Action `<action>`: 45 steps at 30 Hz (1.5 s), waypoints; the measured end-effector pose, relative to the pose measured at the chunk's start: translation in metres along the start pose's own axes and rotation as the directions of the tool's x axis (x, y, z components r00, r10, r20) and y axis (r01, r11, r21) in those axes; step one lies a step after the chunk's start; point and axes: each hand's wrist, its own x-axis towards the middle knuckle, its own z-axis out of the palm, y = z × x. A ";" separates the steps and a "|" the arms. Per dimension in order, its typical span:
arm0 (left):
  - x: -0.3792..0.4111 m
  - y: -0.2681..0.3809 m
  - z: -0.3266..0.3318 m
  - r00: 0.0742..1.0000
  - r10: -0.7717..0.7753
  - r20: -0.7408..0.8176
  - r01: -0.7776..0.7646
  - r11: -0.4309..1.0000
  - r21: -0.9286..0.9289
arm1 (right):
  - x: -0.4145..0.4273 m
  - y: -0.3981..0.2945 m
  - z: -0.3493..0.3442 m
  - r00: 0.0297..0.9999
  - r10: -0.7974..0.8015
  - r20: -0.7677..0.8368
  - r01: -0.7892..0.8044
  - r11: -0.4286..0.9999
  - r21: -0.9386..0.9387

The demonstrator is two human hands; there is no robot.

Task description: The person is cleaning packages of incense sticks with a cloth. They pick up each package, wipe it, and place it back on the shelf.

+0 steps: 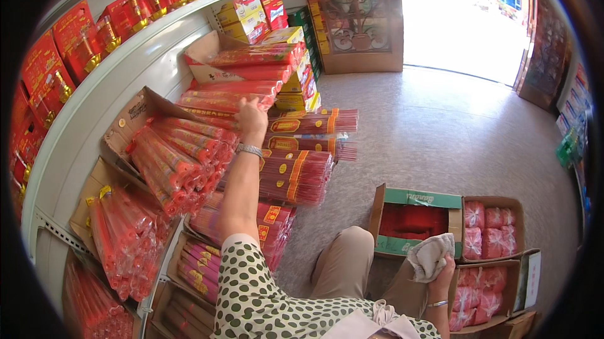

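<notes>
My left hand (252, 115) reaches to the shelf and touches the ends of red plastic-wrapped candles or incense packs (231, 93); whether its fingers grip one cannot be told. Below it lie more wrapped red bundles (184, 150) fanned out of a cardboard box (113, 136). Bundles of incense sticks (302, 174) with orange bands jut out to the right of my left forearm. At the lower right, my right hand (441, 270) holds a crumpled grey-white cloth (430, 256) above my knee.
A green and brown carton (420, 197) with red contents stands on the floor beside boxes of pink wrapped packs (493, 230). An upper shelf (141, 32) carries red gift boxes. Stacked yellow cartons (292, 96) stand past the shelf end, near an open doorway (462, 23).
</notes>
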 end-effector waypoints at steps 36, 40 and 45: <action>-0.201 0.018 -0.032 0.756 0.456 0.469 0.653 -0.572 -0.497 | -0.027 -0.029 0.021 0.999 -0.033 -0.021 0.031 0.995 -0.092; -0.267 0.064 -0.060 0.550 0.724 0.416 0.835 -0.483 -0.262 | -0.018 -0.030 0.006 0.996 -0.011 -0.085 0.008 0.999 -0.044; -0.317 0.093 -0.075 0.090 0.931 0.355 0.987 -0.131 0.095 | -0.023 -0.076 0.060 0.990 -0.018 -0.143 0.023 0.999 0.033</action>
